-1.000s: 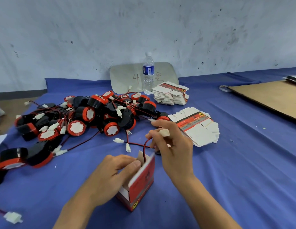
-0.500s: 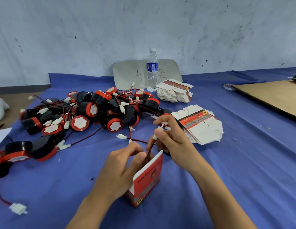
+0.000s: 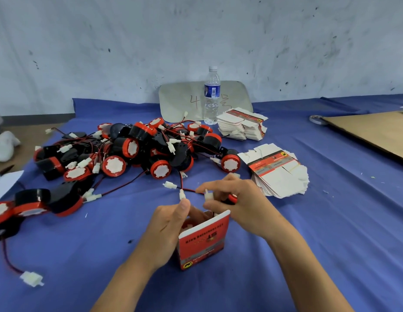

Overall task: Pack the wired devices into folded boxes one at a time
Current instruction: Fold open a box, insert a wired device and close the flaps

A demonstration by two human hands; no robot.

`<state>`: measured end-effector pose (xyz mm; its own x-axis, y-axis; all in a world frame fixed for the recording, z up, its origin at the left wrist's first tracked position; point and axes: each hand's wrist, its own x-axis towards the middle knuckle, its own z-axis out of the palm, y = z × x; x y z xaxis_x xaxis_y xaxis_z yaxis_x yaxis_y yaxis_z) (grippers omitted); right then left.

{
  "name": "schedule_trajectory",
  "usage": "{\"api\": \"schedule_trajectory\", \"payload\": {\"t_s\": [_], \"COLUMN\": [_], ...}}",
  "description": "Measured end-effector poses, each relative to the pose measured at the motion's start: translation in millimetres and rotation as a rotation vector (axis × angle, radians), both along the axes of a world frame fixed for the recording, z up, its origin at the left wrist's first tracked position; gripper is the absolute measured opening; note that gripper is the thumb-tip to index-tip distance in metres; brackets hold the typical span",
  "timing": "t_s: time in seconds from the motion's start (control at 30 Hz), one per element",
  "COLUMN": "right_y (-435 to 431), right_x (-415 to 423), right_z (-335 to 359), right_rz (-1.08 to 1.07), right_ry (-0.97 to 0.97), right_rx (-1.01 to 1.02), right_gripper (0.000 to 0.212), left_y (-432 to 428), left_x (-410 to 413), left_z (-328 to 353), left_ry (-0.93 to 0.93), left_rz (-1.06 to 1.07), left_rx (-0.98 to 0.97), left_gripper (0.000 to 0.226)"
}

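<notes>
A red and white folded box (image 3: 204, 240) stands upright on the blue cloth in front of me, its top open. My left hand (image 3: 166, 230) grips the box's left side, thumb at the rim. My right hand (image 3: 238, 201) hovers just above the opening and pinches a white connector (image 3: 208, 195) on a red-black wire. The device body inside the box is mostly hidden. A heap of black and red wired devices (image 3: 137, 152) lies beyond the box.
Two stacks of flat unfolded boxes (image 3: 279, 174) (image 3: 242, 126) lie at the right of the heap. A water bottle (image 3: 211, 95) stands before a grey board at the wall. Brown cardboard (image 3: 373, 131) lies far right. More devices (image 3: 27, 203) and a loose connector (image 3: 32, 278) sit at left.
My right hand has come down toward the box opening with the connector and wire. The box now stands more upright in my left hand.
</notes>
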<state>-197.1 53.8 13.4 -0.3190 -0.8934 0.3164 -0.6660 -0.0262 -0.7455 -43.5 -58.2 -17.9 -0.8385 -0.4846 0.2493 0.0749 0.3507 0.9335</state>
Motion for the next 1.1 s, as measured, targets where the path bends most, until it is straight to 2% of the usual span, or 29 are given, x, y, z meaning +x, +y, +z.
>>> {"api": "schedule_trajectory", "payload": {"t_s": [0.07, 0.2, 0.3, 0.47, 0.63, 0.8, 0.93, 1.0, 1.1], "right_y": [-1, -2, -6, -16, -32, -39, -45, -46, -48], "right_x": [0, -3, -7, -12, -11, -12, -2, 4, 9], "right_z": [1, 5, 17, 39, 47, 47, 38, 33, 30], "right_rz": [0.018, 0.054, 0.085, 0.218, 0.285, 0.337, 0.271, 0.200, 0.179], "right_ry": [0.102, 0.183, 0.298, 0.361, 0.469, 0.489, 0.626, 0.752, 0.813], "right_rx": [0.028, 0.143, 0.272, 0.454, 0.678, 0.905, 0.927, 0.919, 0.924], "right_gripper": [0.029, 0.024, 0.017, 0.006, 0.012, 0.013, 0.014, 0.024, 0.037], "left_y": [-1, -1, 0, 2, 1, 0, -1, 1, 1], "left_x": [0, 0, -1, -5, -8, -10, -9, -10, -12], "left_z": [0, 0, -1, -6, -10, -13, -14, -13, -12], "left_ry": [0.001, 0.019, 0.042, 0.068, 0.097, 0.103, 0.117, 0.101, 0.041], "left_rz": [-0.012, -0.004, 0.029, 0.024, 0.065, 0.060, 0.042, 0.034, 0.014], "left_rx": [-0.024, -0.045, -0.065, -0.036, -0.094, -0.103, -0.115, -0.119, -0.074], "left_gripper": [0.078, 0.074, 0.060, 0.056, 0.060, 0.061, 0.064, 0.064, 0.064]}}
